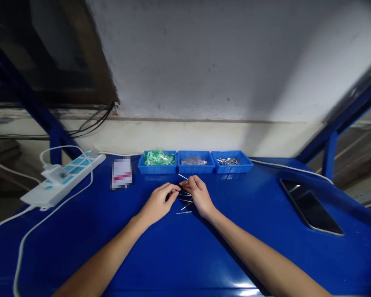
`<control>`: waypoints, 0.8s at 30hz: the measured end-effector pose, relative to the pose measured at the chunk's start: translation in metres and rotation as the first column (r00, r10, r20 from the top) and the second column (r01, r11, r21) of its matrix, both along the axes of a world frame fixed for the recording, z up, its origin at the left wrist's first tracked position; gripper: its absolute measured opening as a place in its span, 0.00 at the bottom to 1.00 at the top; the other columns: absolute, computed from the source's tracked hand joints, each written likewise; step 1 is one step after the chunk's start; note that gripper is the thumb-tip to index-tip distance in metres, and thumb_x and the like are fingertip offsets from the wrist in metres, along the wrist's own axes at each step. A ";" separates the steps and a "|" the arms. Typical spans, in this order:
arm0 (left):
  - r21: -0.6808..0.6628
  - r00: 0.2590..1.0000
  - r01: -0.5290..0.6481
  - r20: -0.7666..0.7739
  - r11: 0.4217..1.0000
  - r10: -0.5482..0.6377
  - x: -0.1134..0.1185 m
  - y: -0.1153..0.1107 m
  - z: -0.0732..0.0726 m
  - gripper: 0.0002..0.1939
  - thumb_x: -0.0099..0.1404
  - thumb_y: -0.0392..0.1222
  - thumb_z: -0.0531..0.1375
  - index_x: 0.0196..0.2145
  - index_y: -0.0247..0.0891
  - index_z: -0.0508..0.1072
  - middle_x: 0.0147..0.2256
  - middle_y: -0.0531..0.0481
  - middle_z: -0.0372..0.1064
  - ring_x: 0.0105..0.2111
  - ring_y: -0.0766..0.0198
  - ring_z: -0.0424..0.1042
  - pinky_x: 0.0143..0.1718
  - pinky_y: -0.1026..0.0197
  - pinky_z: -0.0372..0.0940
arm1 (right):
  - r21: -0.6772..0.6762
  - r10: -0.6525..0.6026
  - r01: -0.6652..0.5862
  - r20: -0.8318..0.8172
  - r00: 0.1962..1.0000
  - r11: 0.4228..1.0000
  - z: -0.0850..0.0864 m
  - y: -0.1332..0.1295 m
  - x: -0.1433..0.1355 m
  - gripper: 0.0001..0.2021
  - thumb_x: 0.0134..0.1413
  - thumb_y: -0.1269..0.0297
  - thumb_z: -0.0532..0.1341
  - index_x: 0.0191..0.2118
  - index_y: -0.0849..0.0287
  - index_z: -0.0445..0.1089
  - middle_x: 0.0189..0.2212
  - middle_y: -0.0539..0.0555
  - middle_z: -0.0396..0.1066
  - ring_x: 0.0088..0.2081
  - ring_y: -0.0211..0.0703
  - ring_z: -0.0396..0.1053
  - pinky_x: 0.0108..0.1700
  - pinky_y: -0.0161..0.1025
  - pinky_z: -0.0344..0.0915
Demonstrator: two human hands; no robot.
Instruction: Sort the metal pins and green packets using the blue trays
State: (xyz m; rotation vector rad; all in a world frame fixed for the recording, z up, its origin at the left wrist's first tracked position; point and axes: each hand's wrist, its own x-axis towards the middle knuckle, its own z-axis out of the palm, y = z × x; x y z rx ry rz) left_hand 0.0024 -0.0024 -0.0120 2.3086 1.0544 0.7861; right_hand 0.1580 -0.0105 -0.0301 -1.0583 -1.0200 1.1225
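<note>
Three blue trays stand side by side at the back of the blue table (160, 255), as seen from the head camera; the middle tray (196, 169) serves as landmark. Left of it lies a card (121, 172), white with a red band across it; the card is blocked into coarse squares, so any writing on it cannot be read.

The middle tray holds small clear pieces, too blurred to name. Touching its left side or just beside it, the left tray (157, 170) is heaped with green and clear plastic bits (158, 157) that rise above the rim. Just right of it, the right tray (235, 168) holds a layer of thin metal pieces (228, 161).

In front of the middle tray, both hands work close together. The right hand (200, 197) has its fingertips pinched on a slim metal pin (182, 176), whose free end slants up toward the tray. The left hand (160, 203) has thumb and forefinger curved toward each other, tips near the right hand; whether they grasp anything I cannot tell. More loose pins (184, 212) lie on the table in front of the same tray, some partly hidden by the right hand.

Well left of the middle tray, beyond the card, sits a white power strip (76, 170) bearing a white plug (56, 174) with a cord. Well to its right and nearer the wearer, a dark-screened phone (311, 206) lies flat.
</note>
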 end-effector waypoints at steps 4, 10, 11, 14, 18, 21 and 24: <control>0.060 0.985 0.039 -0.168 0.997 -0.029 -0.013 -0.003 0.006 0.28 0.55 0.56 0.61 0.52 0.45 0.63 0.50 0.46 0.63 0.50 0.52 0.63 0.50 0.49 0.56 | -0.008 0.011 -0.010 0.029 1.000 1.000 0.003 -0.003 0.001 0.17 0.53 0.46 0.56 0.27 0.57 0.64 0.30 0.53 0.72 0.35 0.43 0.70 0.45 0.45 0.66; 0.098 0.951 0.060 -0.307 0.993 -0.028 -0.011 -0.011 0.009 0.34 0.53 0.57 0.62 0.54 0.47 0.57 0.54 0.46 0.59 0.54 0.48 0.57 0.55 0.42 0.48 | -0.038 -0.029 0.031 0.054 0.998 0.999 0.002 -0.008 -0.002 0.18 0.52 0.46 0.56 0.27 0.57 0.62 0.27 0.52 0.70 0.31 0.43 0.71 0.38 0.43 0.69; 0.103 0.953 0.056 -0.303 0.993 -0.023 -0.010 -0.012 0.008 0.31 0.55 0.56 0.61 0.53 0.47 0.57 0.53 0.47 0.60 0.54 0.49 0.58 0.55 0.42 0.48 | -0.053 -0.032 0.035 0.067 0.997 0.998 0.002 -0.009 -0.002 0.18 0.52 0.45 0.55 0.27 0.57 0.62 0.26 0.51 0.70 0.30 0.43 0.71 0.36 0.43 0.69; 0.118 0.958 0.030 -0.286 0.993 0.004 -0.007 -0.014 0.007 0.25 0.57 0.51 0.60 0.50 0.47 0.58 0.52 0.48 0.62 0.53 0.51 0.59 0.54 0.44 0.48 | -0.090 -0.030 0.036 0.069 0.997 0.995 0.003 -0.012 -0.004 0.20 0.50 0.43 0.56 0.26 0.57 0.62 0.25 0.51 0.70 0.29 0.44 0.71 0.35 0.43 0.69; 0.139 0.963 -0.025 -0.263 0.990 0.061 -0.004 -0.016 0.003 0.20 0.58 0.45 0.59 0.48 0.45 0.60 0.49 0.49 0.65 0.52 0.53 0.61 0.53 0.45 0.49 | -0.121 -0.012 0.017 0.037 0.999 0.992 0.003 -0.017 -0.006 0.21 0.47 0.41 0.58 0.26 0.57 0.62 0.28 0.53 0.70 0.33 0.45 0.71 0.40 0.44 0.68; 0.139 0.965 -0.040 -0.253 0.989 0.074 -0.003 -0.015 0.002 0.18 0.60 0.43 0.58 0.47 0.45 0.60 0.48 0.49 0.66 0.51 0.54 0.62 0.52 0.46 0.50 | -0.113 -0.005 0.009 0.039 0.999 0.994 0.003 -0.021 -0.008 0.22 0.46 0.41 0.58 0.26 0.57 0.61 0.29 0.53 0.71 0.35 0.45 0.71 0.43 0.45 0.67; 0.131 0.966 -0.034 -0.251 0.991 0.067 -0.003 -0.014 0.002 0.17 0.60 0.43 0.58 0.48 0.45 0.61 0.48 0.49 0.66 0.50 0.54 0.62 0.50 0.47 0.52 | -0.111 -0.004 0.005 0.007 1.000 0.994 0.003 -0.022 -0.010 0.22 0.45 0.40 0.58 0.26 0.57 0.61 0.30 0.54 0.71 0.36 0.45 0.71 0.44 0.45 0.66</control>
